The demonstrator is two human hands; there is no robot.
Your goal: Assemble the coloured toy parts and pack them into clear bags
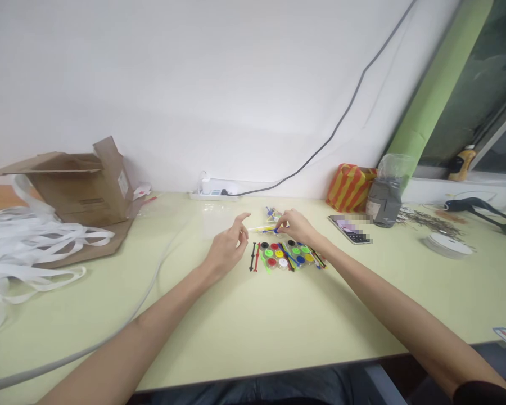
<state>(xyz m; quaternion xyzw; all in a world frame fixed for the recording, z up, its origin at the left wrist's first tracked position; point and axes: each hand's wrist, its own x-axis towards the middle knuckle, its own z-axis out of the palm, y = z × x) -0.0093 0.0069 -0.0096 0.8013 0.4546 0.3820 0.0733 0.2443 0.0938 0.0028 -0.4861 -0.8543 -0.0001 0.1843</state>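
My right hand pinches a blue arrow-shaped plastic piece at the far side of the small parts. Yellow and white slim pieces lie by its fingertips, too small to make out well. To the left, my left hand hovers over the table with fingers apart and nothing in it. Between my forearms lie rows of round coloured discs in clear bases. Beside them are a black arrow and a red arrow, with several more arrows among the discs. A small blue and yellow cluster sits behind my right hand.
An opened cardboard box and heaped white ribbon fill the left side. A grey cable crosses the table. At right are a phone, a striped bag, a grey bag and a white spool. A power strip lies by the wall.
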